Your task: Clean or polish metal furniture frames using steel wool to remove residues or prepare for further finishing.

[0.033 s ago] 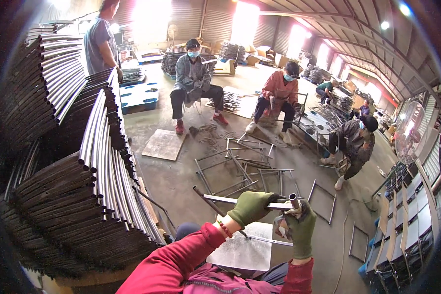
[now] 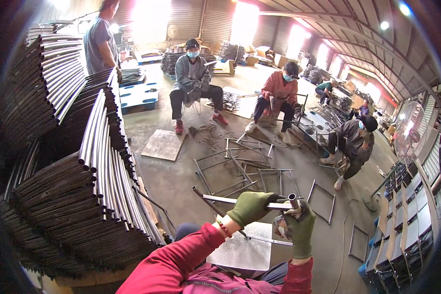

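A metal tube frame (image 2: 218, 199) is held up in front of my body, its bars crossing above my lap. My left hand (image 2: 252, 208), in a green glove, is closed around its upper bar. The right hand (image 2: 301, 230), gloved alike, grips the corner by an upright round tube end (image 2: 292, 200). A crumpled greyish rag-like piece (image 2: 281, 229) shows at the right palm; its exact kind cannot be made out. Below the frame, a pale flat sheet (image 2: 240, 255) lies over my lap.
Tall stacks of metal tubes (image 2: 108, 171) rise at the left. Several frames (image 2: 240, 166) lie on the floor ahead, near a square board (image 2: 164, 144). Co-workers sit beyond them; one person (image 2: 100, 41) stands far left. A fan (image 2: 410, 132) and racked panels (image 2: 406, 215) stand right.
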Demonstrator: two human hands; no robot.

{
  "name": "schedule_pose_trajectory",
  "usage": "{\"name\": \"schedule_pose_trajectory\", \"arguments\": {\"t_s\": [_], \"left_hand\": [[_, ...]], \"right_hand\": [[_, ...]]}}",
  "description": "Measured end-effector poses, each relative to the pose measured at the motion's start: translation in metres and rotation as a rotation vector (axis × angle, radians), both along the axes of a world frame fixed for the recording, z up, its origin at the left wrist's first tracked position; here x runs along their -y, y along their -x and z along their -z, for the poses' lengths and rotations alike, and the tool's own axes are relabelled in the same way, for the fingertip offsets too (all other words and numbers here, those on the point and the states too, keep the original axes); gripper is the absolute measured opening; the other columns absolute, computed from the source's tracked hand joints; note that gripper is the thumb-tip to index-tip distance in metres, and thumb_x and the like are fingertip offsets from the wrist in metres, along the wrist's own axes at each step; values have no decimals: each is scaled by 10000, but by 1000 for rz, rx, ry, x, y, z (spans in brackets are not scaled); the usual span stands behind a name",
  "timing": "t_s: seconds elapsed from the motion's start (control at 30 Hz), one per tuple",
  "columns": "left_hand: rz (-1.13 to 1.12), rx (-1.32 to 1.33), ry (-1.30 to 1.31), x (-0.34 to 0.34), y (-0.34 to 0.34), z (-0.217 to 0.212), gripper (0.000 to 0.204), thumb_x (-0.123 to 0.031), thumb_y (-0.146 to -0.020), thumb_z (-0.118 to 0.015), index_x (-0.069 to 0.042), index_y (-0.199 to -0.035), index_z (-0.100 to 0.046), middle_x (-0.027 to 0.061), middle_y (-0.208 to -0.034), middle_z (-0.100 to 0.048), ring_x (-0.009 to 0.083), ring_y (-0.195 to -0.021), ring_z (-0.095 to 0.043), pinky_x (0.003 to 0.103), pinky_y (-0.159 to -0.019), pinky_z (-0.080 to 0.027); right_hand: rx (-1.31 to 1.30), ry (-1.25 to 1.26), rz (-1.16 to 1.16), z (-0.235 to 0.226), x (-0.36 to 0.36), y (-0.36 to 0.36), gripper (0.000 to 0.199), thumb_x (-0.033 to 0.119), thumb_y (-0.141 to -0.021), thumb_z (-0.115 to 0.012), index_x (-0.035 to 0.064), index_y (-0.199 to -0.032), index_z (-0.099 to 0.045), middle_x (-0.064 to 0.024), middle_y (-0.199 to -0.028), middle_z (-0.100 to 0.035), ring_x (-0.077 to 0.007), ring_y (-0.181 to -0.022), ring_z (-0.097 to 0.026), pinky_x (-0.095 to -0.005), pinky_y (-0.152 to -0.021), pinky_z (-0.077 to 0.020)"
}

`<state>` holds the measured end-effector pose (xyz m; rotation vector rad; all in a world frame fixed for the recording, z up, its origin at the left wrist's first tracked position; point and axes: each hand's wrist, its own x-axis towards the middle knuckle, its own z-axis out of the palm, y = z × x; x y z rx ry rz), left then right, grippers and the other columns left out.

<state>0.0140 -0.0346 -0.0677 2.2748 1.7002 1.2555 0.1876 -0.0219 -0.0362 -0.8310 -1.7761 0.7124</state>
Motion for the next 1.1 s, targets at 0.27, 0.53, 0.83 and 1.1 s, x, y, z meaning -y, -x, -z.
{"name": "schedule_pose_trajectory", "arguments": {"t_s": [0.27,0.53,0.83,1.1], "left_hand": [[-8,19,-13,0,-1,6,270,-240,-756,-608,-162,-1014,-603,75,-834,-647,282,-727,-627,368,-594,-495],[92,-28,-148,-9,19,7,266,-187,-720,-600,-192,-985,-595,89,-781,-630,297,-677,-611,405,-569,-481],[218,63,-119,-28,37,18,333,-168,-715,-602,-176,-1048,-607,105,-857,-640,328,-744,-612,397,-623,-492],[15,146,-60,-35,66,26,362,-158,-709,-592,-188,-1070,-604,113,-903,-640,312,-811,-615,390,-677,-498]], "right_hand": [[-9,69,-95,4,0,-5,179,1,-710,-653,20,-871,-577,-13,-734,-598,-68,-679,-544,-230,-643,-447],[16,730,-636,-32,6,-16,208,28,-712,-668,-7,-900,-585,-31,-731,-600,-115,-630,-575,-245,-590,-459],[134,845,-530,33,-4,-63,185,106,-727,-680,25,-873,-600,-5,-768,-601,-91,-702,-556,-250,-654,-458],[-72,656,-217,199,-46,-153,279,249,-744,-723,27,-856,-596,-29,-781,-618,-109,-696,-564,-266,-622,-458]]}}
